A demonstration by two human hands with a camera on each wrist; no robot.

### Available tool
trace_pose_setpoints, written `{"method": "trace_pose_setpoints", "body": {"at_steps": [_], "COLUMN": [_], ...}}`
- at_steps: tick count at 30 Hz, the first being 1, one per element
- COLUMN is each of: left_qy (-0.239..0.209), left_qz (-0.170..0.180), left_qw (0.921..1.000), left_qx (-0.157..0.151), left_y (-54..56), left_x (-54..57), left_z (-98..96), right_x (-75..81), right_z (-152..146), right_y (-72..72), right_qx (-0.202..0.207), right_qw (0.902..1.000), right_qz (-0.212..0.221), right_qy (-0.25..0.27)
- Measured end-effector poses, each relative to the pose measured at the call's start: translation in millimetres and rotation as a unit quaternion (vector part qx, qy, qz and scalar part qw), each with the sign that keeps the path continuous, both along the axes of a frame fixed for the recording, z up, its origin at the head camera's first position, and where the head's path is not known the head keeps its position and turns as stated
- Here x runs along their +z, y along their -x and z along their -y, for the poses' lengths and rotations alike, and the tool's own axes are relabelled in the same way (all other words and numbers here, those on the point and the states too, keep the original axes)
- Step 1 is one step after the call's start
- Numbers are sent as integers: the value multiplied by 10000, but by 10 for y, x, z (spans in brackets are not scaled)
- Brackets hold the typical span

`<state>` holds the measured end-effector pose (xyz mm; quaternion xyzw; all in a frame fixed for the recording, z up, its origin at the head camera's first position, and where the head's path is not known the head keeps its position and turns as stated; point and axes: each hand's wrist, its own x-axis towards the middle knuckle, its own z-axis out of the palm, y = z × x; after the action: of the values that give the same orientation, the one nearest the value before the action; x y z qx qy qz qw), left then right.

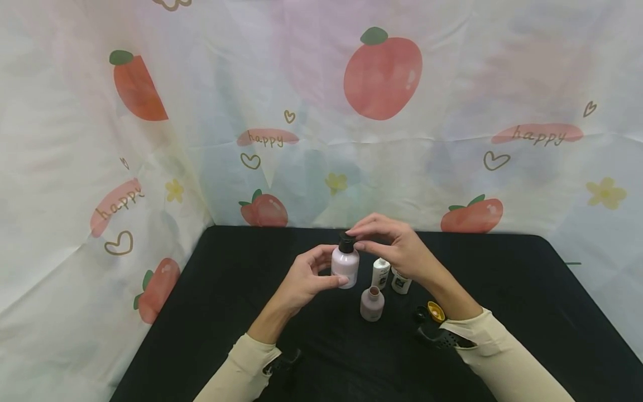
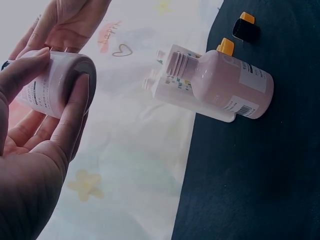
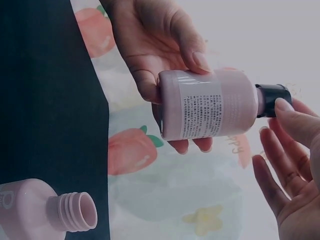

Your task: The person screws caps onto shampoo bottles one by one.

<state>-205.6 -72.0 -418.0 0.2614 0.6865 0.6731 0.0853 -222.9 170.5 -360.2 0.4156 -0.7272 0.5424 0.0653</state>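
My left hand [image 1: 305, 277] grips a pale pink bottle [image 1: 345, 269] by its body and holds it up over the black table. The thumb lies across the front, and printed text shows on its label [image 3: 200, 107] in the right wrist view. Thumb and fingers of my right hand [image 1: 399, 245] pinch the black cap [image 3: 274, 100] at the bottle's neck. In the right wrist view, that hand's other fingers are spread away from the bottle. Below stands a second pink bottle [image 1: 372, 307], uncapped, its threaded neck [image 3: 77, 212] bare.
Two white bottles [image 1: 380, 274] [image 1: 401, 283] with dark labels stand behind the uncapped bottle, partly under my right hand. A yellow cap [image 1: 436, 311] and a black cap [image 1: 421, 315] lie near my right wrist. A fruit-printed curtain [image 1: 321, 111] hangs behind the black table [image 1: 241, 312].
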Motion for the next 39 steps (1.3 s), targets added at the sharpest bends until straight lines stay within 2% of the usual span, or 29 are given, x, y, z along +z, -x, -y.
{"method": "trace_pose_setpoints", "body": {"at_steps": [6, 13, 31, 39], "left_qy": [22, -47, -73, -144], "left_qz": [-60, -107, 7, 54], "left_qw": [10000, 9999, 9999, 9998], "left_qx": [-29, -55, -77, -93], "left_y": [4, 16, 7, -4], "left_x": [-2, -8, 8, 15], "left_z": [-4, -13, -38, -38], "right_x": [15, 11, -5, -7], "right_z": [11, 25, 114, 114], "right_y": [-5, -1, 10, -19], "right_qx": [-131, -193, 48, -72], "right_qw": [9998, 9991, 9996, 9994], "right_qz": [20, 264, 216, 181], "right_qy": [-129, -262, -162, -293]}}
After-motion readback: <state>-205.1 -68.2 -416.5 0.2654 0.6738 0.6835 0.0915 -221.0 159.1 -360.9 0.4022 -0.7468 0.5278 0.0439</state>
